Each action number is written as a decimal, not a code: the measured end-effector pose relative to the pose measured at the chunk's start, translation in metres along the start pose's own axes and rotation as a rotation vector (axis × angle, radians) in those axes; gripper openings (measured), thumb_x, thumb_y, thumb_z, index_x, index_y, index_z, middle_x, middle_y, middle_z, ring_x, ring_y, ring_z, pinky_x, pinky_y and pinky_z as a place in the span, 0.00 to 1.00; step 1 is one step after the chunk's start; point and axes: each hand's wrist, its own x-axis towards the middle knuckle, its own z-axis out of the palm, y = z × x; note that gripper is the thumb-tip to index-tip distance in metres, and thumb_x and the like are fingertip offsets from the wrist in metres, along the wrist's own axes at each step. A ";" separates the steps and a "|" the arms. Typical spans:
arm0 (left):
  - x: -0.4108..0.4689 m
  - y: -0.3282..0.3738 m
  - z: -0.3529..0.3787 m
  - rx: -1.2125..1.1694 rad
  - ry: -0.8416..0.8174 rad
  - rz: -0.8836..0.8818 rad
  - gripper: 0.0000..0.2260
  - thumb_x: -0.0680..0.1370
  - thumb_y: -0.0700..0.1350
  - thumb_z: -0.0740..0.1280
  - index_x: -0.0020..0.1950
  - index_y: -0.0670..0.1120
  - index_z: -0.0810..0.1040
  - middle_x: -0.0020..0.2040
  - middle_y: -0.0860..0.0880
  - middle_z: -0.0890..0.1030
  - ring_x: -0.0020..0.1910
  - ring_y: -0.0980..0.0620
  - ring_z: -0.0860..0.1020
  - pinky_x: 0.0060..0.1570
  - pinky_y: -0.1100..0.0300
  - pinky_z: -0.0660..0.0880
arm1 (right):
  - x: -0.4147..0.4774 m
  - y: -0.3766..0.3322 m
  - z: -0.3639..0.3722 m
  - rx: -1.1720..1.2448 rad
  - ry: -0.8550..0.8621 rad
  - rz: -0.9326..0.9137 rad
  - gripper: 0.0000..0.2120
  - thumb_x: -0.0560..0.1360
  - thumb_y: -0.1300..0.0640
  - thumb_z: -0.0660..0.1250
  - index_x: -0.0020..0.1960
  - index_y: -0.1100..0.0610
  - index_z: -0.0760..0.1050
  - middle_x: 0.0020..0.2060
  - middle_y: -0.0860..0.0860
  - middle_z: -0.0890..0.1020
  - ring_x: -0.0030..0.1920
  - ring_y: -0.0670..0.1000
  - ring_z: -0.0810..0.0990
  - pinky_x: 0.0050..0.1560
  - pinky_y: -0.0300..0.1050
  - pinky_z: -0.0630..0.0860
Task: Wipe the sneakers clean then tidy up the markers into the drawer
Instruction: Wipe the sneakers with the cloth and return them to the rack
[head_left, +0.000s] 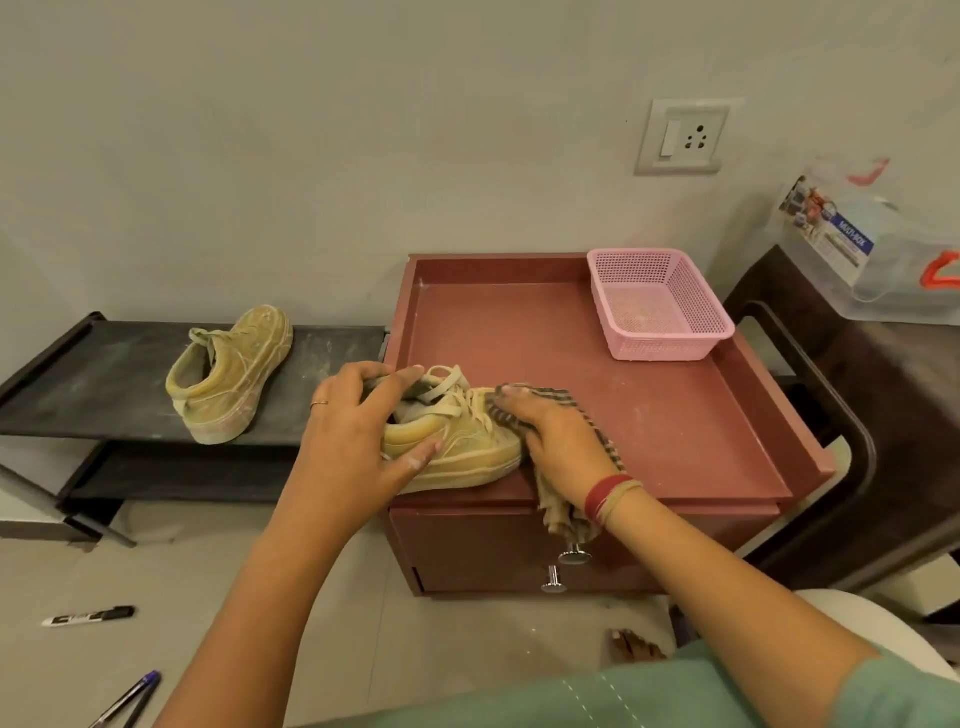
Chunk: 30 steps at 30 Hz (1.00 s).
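Note:
A tan sneaker (457, 447) lies on the front left corner of the reddish cabinet top (649, 415). My left hand (358, 431) grips its heel and collar. My right hand (556, 441) presses a checked cloth (566, 402) against the sneaker's toe end; the cloth's tail hangs over the cabinet's front. A second tan sneaker (228, 374), streaked with dirt, stands on the dark low rack (78, 384) to the left. A black marker (88, 617) lies on the floor at lower left, and blue pens (130, 699) lie near the bottom edge. The drawer (493, 551) under the top is shut, with two metal knobs.
A pink mesh basket (657, 306) stands at the cabinet's back right. A dark chair (831, 426) with a clear plastic box (883, 249) on it is to the right. A wall socket (683, 136) is above. My foot (634, 644) shows below the cabinet.

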 end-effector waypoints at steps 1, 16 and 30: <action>0.000 0.000 0.000 -0.002 0.000 0.002 0.29 0.69 0.55 0.74 0.68 0.54 0.71 0.61 0.49 0.69 0.60 0.47 0.66 0.57 0.53 0.68 | -0.003 -0.003 0.002 -0.010 -0.039 -0.052 0.20 0.76 0.67 0.59 0.65 0.56 0.74 0.66 0.53 0.74 0.68 0.50 0.70 0.69 0.35 0.58; 0.001 0.002 -0.003 -0.026 -0.025 -0.018 0.30 0.68 0.54 0.74 0.69 0.55 0.70 0.62 0.49 0.67 0.62 0.46 0.64 0.59 0.51 0.67 | -0.006 0.001 0.001 0.026 -0.041 -0.041 0.19 0.76 0.67 0.59 0.64 0.56 0.75 0.66 0.51 0.75 0.67 0.49 0.71 0.69 0.35 0.59; 0.003 0.001 -0.001 -0.063 0.002 -0.011 0.30 0.67 0.53 0.76 0.68 0.55 0.71 0.60 0.51 0.67 0.60 0.51 0.63 0.56 0.56 0.65 | -0.007 0.003 -0.001 0.470 0.171 0.171 0.18 0.77 0.69 0.58 0.63 0.55 0.75 0.61 0.50 0.77 0.64 0.48 0.73 0.68 0.42 0.67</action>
